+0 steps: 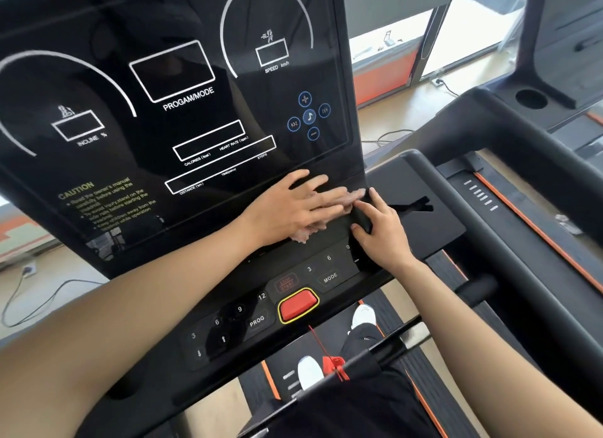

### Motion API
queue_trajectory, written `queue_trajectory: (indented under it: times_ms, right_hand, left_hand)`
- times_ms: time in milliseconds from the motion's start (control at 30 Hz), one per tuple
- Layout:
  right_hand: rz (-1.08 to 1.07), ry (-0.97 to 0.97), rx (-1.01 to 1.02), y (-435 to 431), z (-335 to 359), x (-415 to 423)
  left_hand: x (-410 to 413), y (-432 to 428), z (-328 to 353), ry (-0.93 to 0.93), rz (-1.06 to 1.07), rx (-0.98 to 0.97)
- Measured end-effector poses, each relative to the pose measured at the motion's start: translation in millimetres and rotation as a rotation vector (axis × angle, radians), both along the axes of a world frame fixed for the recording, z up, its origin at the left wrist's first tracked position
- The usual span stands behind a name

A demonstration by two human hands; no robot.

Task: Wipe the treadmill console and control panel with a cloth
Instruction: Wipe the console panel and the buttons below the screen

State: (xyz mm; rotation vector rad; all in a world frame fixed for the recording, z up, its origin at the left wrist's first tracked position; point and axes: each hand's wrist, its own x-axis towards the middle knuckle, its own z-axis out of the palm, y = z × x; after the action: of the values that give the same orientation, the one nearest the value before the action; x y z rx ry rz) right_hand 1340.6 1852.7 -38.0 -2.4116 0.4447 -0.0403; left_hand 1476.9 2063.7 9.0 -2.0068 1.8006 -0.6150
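The black treadmill console (137,88) fills the upper left, with white display outlines and blue music buttons. Below it runs the control panel (261,317) with number keys, PROG and MODE keys and a red stop button (297,304). My left hand (287,205) lies flat with fingers spread on the ledge under the screen, pressing a pale pinkish cloth (329,202) that shows between and beneath the fingers. My right hand (380,230) rests beside it, fingers curled around the black ridge at the panel's right end.
A red safety clip (336,365) hangs on a cord below the stop button. White shoes (363,315) stand on the belt. A second treadmill (522,183) stands at the right with a cup holder (531,98). Cables lie on the floor at left.
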Motion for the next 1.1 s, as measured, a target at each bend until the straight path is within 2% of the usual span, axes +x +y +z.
queue_trajectory:
  times_ms: [200,467,833,1100]
  right_hand:
    - [0.016,0.004,-0.021,0,-2,-3]
    - [0.039,0.019,-0.038,-1,-3,-5]
    - [0.033,-0.001,-0.047,0,-4,-8]
    - [-0.007,-0.005,-0.041,5,-7,-5]
  left_hand:
    - [1,6,4,0.026,0.054,0.15]
    - [-12,41,7,0.184,0.188,0.091]
    - [-43,130,1,0.172,0.352,0.04]
    - [-87,212,-20,0.127,0.607,-0.117]
